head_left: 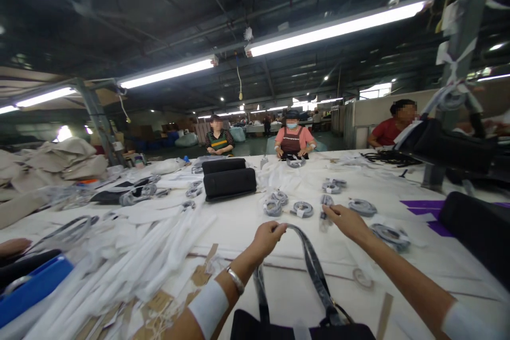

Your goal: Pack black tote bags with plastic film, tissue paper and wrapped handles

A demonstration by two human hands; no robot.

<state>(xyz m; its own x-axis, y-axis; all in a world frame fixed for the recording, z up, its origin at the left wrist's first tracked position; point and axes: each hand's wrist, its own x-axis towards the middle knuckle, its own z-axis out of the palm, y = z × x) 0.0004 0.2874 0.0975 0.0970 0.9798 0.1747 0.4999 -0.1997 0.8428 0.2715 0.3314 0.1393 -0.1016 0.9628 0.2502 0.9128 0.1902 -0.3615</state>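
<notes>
A black bag (298, 329) sits at the bottom edge, close to my body, partly cut off. Its long strap (308, 255), wrapped in clear plastic, rises in a loop. My left hand (269, 238) pinches the top of this loop. My right hand (348, 223) reaches over the table with its fingertips drawn together. A small clear plastic-wrapped piece (324, 221) is at those fingertips; whether they grip it is unclear. Coiled grey straps (302, 209) lie around, with one larger coil (362, 207) just beyond my right hand.
Black bags (230, 183) stand mid-table, another (478, 239) at right by purple sheets (426, 211). White wrapping strips (151, 255) and brown tags (159, 303) cover the left. A blue tray (35, 289) and another person's hand (15, 247) are far left. Co-workers (294, 138) sit opposite.
</notes>
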